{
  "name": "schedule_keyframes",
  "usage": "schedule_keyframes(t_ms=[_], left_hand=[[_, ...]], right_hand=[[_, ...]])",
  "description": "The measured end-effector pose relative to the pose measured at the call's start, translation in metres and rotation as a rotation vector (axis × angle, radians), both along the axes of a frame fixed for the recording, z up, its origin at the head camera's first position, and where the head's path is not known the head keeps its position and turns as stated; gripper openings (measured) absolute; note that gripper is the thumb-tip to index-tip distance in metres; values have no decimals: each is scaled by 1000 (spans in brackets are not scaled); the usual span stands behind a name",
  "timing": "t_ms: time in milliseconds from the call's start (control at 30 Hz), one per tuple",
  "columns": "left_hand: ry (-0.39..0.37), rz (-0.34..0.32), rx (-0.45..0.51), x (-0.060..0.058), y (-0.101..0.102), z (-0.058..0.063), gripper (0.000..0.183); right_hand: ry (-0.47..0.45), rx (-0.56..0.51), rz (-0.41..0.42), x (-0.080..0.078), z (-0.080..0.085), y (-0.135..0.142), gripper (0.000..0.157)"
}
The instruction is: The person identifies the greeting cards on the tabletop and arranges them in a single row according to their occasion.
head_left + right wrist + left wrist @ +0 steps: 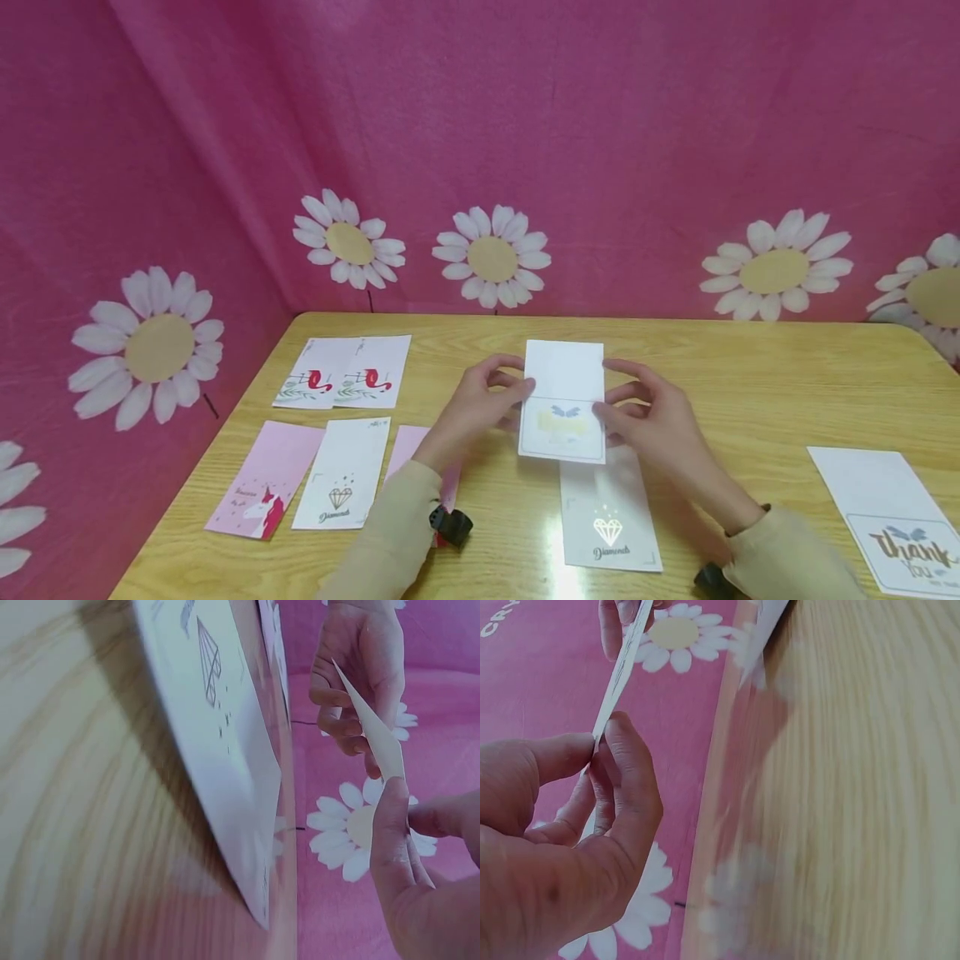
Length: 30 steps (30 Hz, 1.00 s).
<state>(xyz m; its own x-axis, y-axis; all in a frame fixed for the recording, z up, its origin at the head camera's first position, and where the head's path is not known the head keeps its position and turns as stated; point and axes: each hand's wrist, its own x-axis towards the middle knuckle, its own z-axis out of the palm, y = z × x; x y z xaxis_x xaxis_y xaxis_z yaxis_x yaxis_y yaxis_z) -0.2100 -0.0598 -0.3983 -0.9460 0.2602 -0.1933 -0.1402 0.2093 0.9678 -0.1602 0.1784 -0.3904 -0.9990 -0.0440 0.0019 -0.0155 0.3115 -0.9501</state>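
Note:
A white card [562, 367] with blue wings and pale yellow print on its lower half is held up off the table, a crease across its middle. My left hand [476, 408] pinches its left edge between thumb and fingers. On the opposite edge, the thumb and fingers of my right hand [656, 421] pinch it too. Both wrist views show the card edge-on, a thin strip [622, 667] in the left one. Just below and nearer me lies a white Diamonds card [611, 533], its top partly hidden by the held card and my right hand.
To the left lie two flamingo cards [375, 371] overlapping, a pink unicorn card [266, 475], another Diamonds card [345, 467] and a pink card [408, 442] partly behind my left arm. A Thank You card [873, 483] lies at the right. Behind the wooden table hangs a pink daisy-print cloth [600, 167].

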Motion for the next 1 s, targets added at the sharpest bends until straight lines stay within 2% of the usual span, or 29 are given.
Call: schedule_keyframes(t_ms=[133,367,533,767,1000], left_hand=[[16,12,-38,-1,-11,0,41],[25,41,-83,-2,-27,0,44],[19,106,-137,-6,-35,-1,44],[34,194,-150,-12,-45,-4,41],[44,261,-187,-15,-55,-2,40]], right_hand=[[-11,1,-14,-5,-2,-10,62],[-26,-57,-7,-14,-3,-29,61],[-35,-38,-6,-22,-3,-41,60],[-54,-49,36,-35,-5,-56,65],[-86,-51,69,-46,-9,-70,69]])
